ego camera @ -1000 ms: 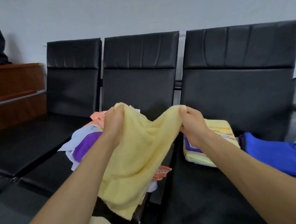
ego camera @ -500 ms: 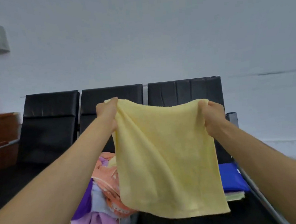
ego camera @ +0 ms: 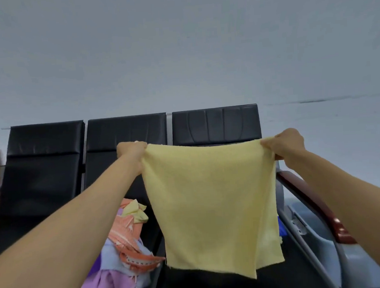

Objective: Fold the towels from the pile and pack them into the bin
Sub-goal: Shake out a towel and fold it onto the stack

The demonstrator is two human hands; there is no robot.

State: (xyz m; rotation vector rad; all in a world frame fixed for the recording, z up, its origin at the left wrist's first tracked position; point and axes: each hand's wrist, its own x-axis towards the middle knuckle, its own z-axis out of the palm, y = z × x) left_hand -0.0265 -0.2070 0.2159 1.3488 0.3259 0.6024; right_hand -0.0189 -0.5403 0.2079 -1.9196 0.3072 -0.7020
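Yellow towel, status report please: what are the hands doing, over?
Left hand, right hand: each gripping a top corner. Yellow towel hanging spread, not folded. Pile of towels lower left; nothing blocking.

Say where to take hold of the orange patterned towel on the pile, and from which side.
Grip the orange patterned towel at the pointed corner jutting right, off the pile of crumpled towels, coming from above. That corner lies free on top; its far end lies under a small yellow cloth. The left hand is nearer, though it holds the spread yellow terry towel.
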